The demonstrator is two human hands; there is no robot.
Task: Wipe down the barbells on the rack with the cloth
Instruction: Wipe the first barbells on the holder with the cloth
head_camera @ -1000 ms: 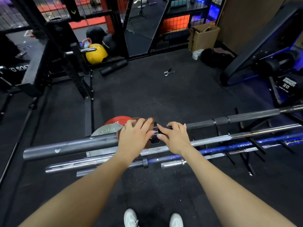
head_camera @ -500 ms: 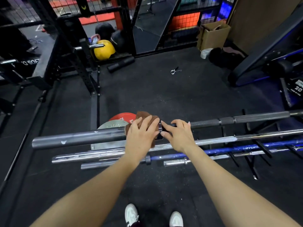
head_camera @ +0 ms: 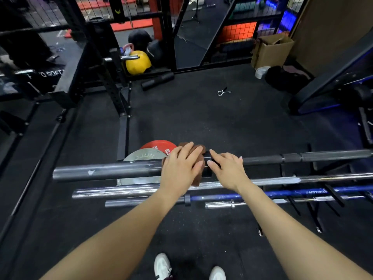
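Both of my hands had stayed on the top barbell (head_camera: 105, 172) since a second before, barely shifted: my left hand (head_camera: 181, 168) pressed the brown cloth (head_camera: 198, 179) onto the bar beside the rack (head_camera: 207, 173) bracket with fingers nearly straight, while my right hand (head_camera: 227, 170) rested just beside it, fingers spread loosely over the bar. Below lay three more barbells on the rack, and a cardboard box (head_camera: 270, 51) stood open by the far wall, its contents too dim to tell
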